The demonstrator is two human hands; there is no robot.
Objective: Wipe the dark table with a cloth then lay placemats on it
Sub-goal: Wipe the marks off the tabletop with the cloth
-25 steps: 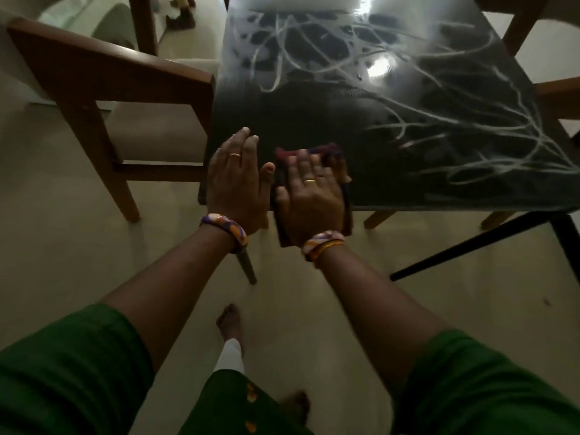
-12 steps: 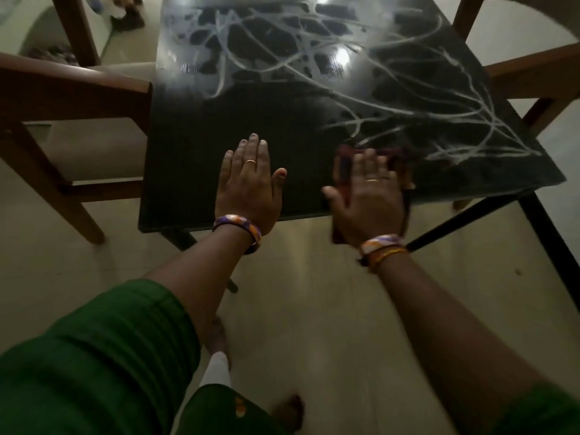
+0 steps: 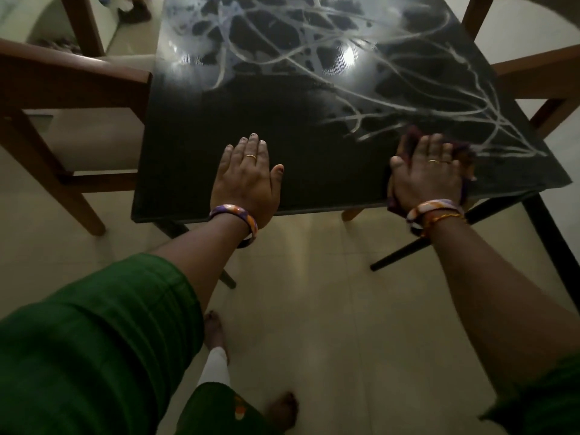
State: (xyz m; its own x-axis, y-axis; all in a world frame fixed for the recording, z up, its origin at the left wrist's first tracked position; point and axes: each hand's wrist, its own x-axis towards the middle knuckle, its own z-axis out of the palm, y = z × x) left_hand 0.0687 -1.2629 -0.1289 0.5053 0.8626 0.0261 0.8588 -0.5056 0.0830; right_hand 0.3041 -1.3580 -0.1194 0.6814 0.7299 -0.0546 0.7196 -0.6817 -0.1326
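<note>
The dark glossy table point(image 3: 314, 127), printed with pale branch lines, fills the upper middle of the head view. My left hand point(image 3: 248, 180) lies flat on the table near its front edge, fingers spread, holding nothing. My right hand point(image 3: 430, 174) presses flat on a dark red cloth point(image 3: 408, 142) near the table's front right corner. The cloth shows only around my fingers and hangs a little over the front edge below my palm. No placemats are in view.
A wooden chair point(image 3: 62, 89) with a pale seat stands against the table's left side. Another wooden chair point(image 3: 539, 80) stands at the right. Black table legs point(image 3: 549, 233) slant down to the pale tiled floor point(image 3: 329, 309), where my bare feet stand.
My right hand has slid the cloth to the right along the front edge, away from my left hand. My left hand has stayed flat near the front middle of the table.
</note>
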